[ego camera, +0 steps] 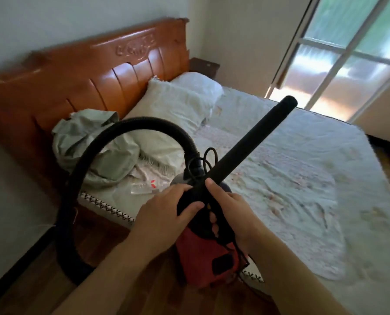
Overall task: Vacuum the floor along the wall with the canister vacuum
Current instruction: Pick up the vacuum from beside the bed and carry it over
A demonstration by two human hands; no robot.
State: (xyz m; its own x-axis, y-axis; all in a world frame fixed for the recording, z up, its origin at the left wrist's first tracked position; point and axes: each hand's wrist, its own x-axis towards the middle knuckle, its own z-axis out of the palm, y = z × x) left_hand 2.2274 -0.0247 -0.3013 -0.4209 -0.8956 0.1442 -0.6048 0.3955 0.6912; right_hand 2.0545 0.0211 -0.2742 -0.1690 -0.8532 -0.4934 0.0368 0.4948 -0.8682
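Note:
A red canister vacuum hangs below my hands, above the wooden floor beside the bed. Its black ribbed hose loops up from the floor on the left and curves down into the black top of the canister. A straight black wand points up and to the right over the bed. My right hand grips the wand's lower end together with the canister's handle. My left hand is wrapped around the black top part of the vacuum, just left of the wand.
A bed with a carved wooden headboard, pillows and a crumpled green blanket fills the middle. A white wall with a dark baseboard runs along the left. A window is at the far right.

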